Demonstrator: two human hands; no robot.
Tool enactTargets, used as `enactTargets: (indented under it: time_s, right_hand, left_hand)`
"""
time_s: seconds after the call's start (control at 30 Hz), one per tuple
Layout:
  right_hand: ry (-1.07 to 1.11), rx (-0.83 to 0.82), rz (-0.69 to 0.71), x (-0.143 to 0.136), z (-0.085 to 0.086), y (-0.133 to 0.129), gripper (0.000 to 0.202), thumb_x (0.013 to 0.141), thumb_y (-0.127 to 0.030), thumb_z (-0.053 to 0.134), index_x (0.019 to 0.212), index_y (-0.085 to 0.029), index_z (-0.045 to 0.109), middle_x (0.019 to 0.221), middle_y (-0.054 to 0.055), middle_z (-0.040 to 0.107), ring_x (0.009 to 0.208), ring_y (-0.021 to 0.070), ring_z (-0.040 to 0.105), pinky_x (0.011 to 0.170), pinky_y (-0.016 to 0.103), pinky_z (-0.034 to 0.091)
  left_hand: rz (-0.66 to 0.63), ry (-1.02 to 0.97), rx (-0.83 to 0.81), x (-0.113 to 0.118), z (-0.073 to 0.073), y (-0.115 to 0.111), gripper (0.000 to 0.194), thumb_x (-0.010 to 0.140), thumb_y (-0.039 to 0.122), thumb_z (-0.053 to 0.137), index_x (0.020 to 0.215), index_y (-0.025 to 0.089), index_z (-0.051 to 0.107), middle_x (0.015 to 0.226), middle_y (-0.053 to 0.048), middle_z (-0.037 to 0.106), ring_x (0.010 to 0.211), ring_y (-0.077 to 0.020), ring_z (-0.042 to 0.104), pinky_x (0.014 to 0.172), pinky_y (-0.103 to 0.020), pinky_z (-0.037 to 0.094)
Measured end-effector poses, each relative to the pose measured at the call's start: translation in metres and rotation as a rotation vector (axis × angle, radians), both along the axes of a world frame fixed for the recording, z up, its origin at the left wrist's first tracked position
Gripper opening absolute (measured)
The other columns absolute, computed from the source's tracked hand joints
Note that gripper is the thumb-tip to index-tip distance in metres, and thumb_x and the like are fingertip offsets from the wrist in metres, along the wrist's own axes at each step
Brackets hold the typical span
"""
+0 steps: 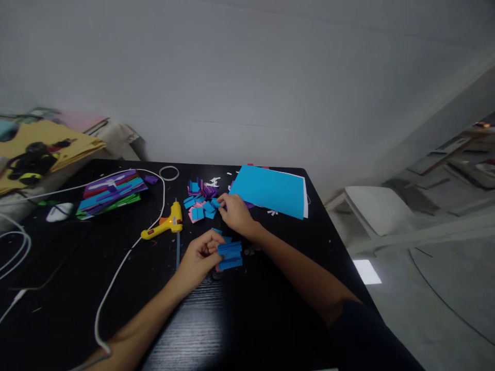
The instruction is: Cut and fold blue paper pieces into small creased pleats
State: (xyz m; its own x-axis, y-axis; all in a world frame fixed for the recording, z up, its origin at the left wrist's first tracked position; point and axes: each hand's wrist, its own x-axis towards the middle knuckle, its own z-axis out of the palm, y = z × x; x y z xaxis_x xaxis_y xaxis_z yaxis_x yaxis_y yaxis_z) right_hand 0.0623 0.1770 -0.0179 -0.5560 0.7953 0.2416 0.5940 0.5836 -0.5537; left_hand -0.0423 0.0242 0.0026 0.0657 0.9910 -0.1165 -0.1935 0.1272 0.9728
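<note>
Folded blue paper pieces point(231, 255) are pinched between the thumb and fingers of my left hand point(203, 256), above the front middle of the black table. My right hand point(236, 212) reaches farther back, its fingertips closed on a small blue paper piece point(215, 203) at the edge of a loose pile. That pile has blue cut pieces point(198, 213), pink ones point(191, 216) and folded purple ones point(209, 191). Right beside my right hand lies a large blue sheet point(270, 190) on top of white paper point(306, 203).
A yellow glue gun point(164, 224) lies left of the pile, near a white cable point(127, 252). Stacked coloured paper point(112, 191), a white mouse point(60, 212) and a tape ring point(169, 173) are farther left and back. A white stool point(377, 208) stands right of the table point(270, 309).
</note>
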Motion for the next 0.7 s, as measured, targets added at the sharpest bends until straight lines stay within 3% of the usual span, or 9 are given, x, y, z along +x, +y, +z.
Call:
enactTargets:
  time_s: [0.2,0.33,0.4,0.53,0.7]
  right_hand:
    - [0.114,0.074,-0.053,0.025,0.017,-0.001,0.015,0.088,-0.008,0.060,0.088,-0.020,0.070,0.095,0.007,0.070,0.099,0.0245,0.061,0.096,0.041,0.046]
    - [0.319,0.074,-0.149,0.053,0.026,-0.011,0.013,0.083,-0.010,0.062,0.087,-0.018,0.071,0.114,0.013,0.065,0.111,0.0268,0.062,0.099,0.042,0.050]
    - [0.421,-0.020,-0.157,0.066,0.028,-0.018,0.013,0.085,-0.013,0.060,0.088,-0.018,0.071,0.123,0.014,0.066,0.112,0.0269,0.064,0.090,0.040,0.055]
    - [0.621,-0.363,-0.195,0.086,0.029,-0.029,0.012,0.082,-0.024,0.065,0.090,-0.019,0.072,0.097,0.009,0.076,0.091,0.0238,0.072,0.085,0.040,0.059]
    - [0.801,-0.663,-0.136,0.092,0.033,-0.034,0.021,0.083,-0.033,0.065,0.082,-0.016,0.077,0.092,0.010,0.079,0.084,0.0226,0.074,0.080,0.038,0.060]
  left_hand:
    - [0.006,0.011,-0.003,0.000,0.000,0.000,0.021,0.072,0.023,0.078,0.077,0.018,0.058,0.055,0.007,0.061,0.045,-0.0093,0.056,0.048,-0.020,0.046]
    - [0.011,0.014,0.002,-0.001,0.001,-0.001,0.020,0.073,0.025,0.077,0.076,0.018,0.058,0.054,0.007,0.060,0.045,-0.0096,0.056,0.048,-0.020,0.046]
    - [0.015,0.017,0.006,-0.001,0.001,-0.001,0.019,0.074,0.024,0.076,0.077,0.018,0.058,0.053,0.007,0.059,0.045,-0.0099,0.055,0.048,-0.020,0.046]
    - [0.014,0.034,0.001,-0.001,-0.001,0.001,0.019,0.073,0.024,0.077,0.076,0.019,0.059,0.054,0.007,0.059,0.045,-0.0105,0.055,0.048,-0.021,0.045]
    - [0.041,0.071,-0.001,-0.003,-0.002,0.002,0.020,0.073,0.027,0.078,0.077,0.019,0.059,0.054,0.006,0.059,0.045,-0.0111,0.056,0.048,-0.021,0.045]
